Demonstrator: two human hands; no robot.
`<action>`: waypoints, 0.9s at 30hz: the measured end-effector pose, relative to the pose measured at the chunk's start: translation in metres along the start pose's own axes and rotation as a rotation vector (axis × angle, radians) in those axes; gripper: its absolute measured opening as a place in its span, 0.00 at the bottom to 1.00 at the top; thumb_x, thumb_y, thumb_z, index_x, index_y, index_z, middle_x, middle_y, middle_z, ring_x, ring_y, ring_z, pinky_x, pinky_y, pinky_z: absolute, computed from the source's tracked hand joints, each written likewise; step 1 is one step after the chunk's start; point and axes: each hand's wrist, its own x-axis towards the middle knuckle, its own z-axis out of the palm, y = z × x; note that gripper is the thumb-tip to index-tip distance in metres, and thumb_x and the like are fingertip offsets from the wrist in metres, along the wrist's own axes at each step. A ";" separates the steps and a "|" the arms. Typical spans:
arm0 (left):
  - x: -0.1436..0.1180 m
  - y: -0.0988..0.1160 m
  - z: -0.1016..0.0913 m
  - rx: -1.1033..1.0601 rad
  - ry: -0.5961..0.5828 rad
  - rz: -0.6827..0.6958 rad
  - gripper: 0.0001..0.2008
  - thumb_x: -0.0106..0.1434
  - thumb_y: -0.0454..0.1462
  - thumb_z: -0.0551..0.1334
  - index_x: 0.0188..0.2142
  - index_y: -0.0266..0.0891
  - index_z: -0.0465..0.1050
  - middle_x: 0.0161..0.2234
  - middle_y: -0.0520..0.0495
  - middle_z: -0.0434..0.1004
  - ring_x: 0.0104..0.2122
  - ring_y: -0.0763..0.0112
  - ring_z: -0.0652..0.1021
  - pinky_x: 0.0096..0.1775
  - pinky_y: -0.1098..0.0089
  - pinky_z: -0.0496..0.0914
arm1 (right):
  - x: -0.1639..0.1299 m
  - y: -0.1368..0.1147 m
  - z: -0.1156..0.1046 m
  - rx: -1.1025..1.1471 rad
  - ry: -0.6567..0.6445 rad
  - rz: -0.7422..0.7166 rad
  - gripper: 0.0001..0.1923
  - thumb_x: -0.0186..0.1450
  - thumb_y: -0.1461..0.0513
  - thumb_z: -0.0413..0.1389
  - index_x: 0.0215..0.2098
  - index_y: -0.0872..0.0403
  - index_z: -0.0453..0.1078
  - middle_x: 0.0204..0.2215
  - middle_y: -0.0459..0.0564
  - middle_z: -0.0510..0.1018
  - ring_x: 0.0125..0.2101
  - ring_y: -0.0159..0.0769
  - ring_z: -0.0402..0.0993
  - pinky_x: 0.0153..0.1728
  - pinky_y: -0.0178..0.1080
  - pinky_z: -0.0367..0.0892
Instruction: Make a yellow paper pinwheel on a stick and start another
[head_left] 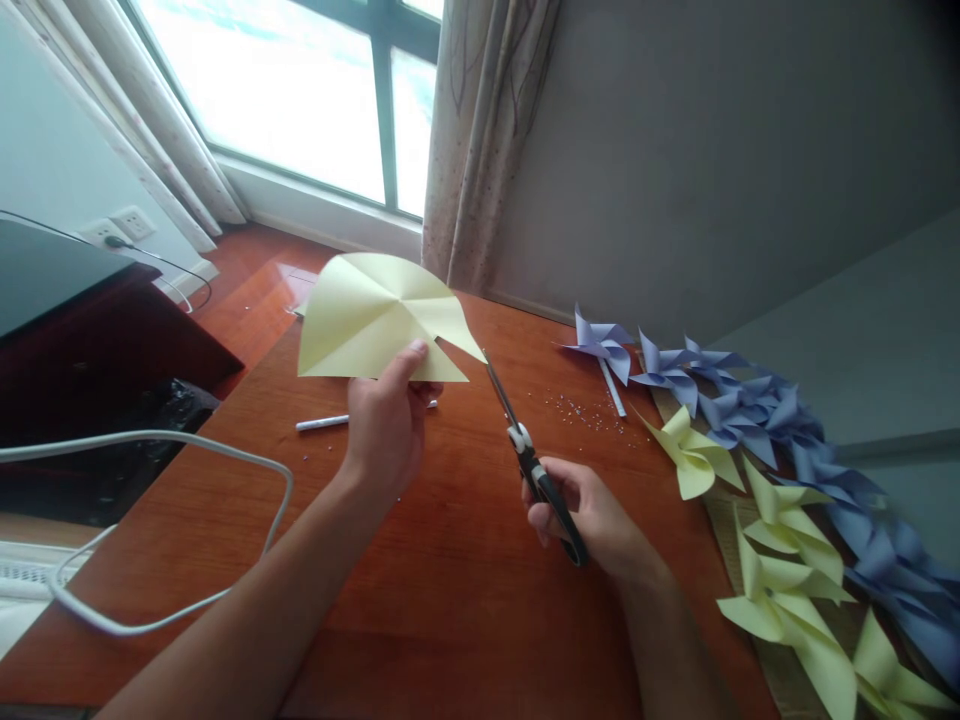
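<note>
My left hand (390, 420) pinches the lower edge of a yellow sheet of paper (360, 330), thumb on top. The sheet is held above the table, with fold creases meeting at its middle and one slit running in from the lower right corner. In my right hand (581, 510) is a pair of scissors (525, 445) with dark handles, its blades pointing up toward the paper's right corner. The blades look closed, and their tips are at or very near that corner; contact is unclear. Behind my left hand lies a white paper stick (322, 423), partly hidden.
Purple-blue paper pinwheels (739, 415) and yellow ones (694, 455) line the right side of the wooden table (465, 600), some on brown cardboard (724, 530). Tiny scraps (577, 408) are scattered near the back. A white cable (281, 500) loops over the left edge.
</note>
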 end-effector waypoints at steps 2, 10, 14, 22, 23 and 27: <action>0.001 -0.001 -0.001 -0.031 -0.013 -0.039 0.11 0.51 0.34 0.72 0.32 0.35 0.74 0.28 0.53 0.74 0.23 0.78 0.71 0.23 0.77 0.64 | -0.002 -0.001 -0.009 -0.031 0.056 -0.012 0.22 0.50 0.52 0.73 0.29 0.55 0.69 0.23 0.42 0.71 0.22 0.27 0.65 0.23 0.32 0.61; -0.015 -0.008 -0.003 0.171 -0.348 -0.303 0.13 0.54 0.38 0.73 0.38 0.36 0.78 0.35 0.48 0.79 0.30 0.71 0.77 0.29 0.74 0.70 | 0.005 0.007 -0.031 0.075 0.504 -0.302 0.15 0.57 0.53 0.70 0.32 0.54 0.73 0.30 0.47 0.79 0.27 0.32 0.73 0.30 0.36 0.66; -0.022 -0.005 -0.006 0.236 -0.626 -0.562 0.17 0.54 0.39 0.74 0.42 0.35 0.81 0.36 0.43 0.83 0.34 0.65 0.81 0.35 0.72 0.74 | 0.008 0.008 -0.037 0.189 0.644 -0.387 0.14 0.58 0.55 0.69 0.35 0.53 0.74 0.33 0.48 0.81 0.29 0.32 0.75 0.33 0.36 0.68; -0.025 0.000 -0.004 0.230 -0.705 -0.768 0.19 0.53 0.39 0.74 0.44 0.34 0.81 0.39 0.40 0.85 0.33 0.62 0.82 0.32 0.72 0.73 | 0.006 0.009 -0.038 0.159 0.666 -0.447 0.11 0.57 0.61 0.69 0.36 0.51 0.75 0.32 0.42 0.75 0.26 0.28 0.71 0.30 0.35 0.67; -0.025 0.000 -0.002 0.215 -0.673 -0.776 0.19 0.54 0.41 0.73 0.43 0.33 0.80 0.37 0.41 0.84 0.32 0.62 0.82 0.30 0.72 0.73 | 0.006 0.010 -0.036 0.172 0.668 -0.453 0.11 0.57 0.61 0.69 0.36 0.51 0.75 0.32 0.42 0.75 0.27 0.28 0.71 0.30 0.35 0.67; -0.021 -0.004 0.003 0.091 -0.507 -0.698 0.18 0.60 0.49 0.65 0.39 0.35 0.79 0.32 0.43 0.82 0.27 0.66 0.79 0.25 0.72 0.69 | 0.013 0.013 -0.026 0.277 0.747 -0.468 0.13 0.55 0.61 0.69 0.36 0.52 0.73 0.33 0.42 0.75 0.27 0.29 0.70 0.30 0.36 0.67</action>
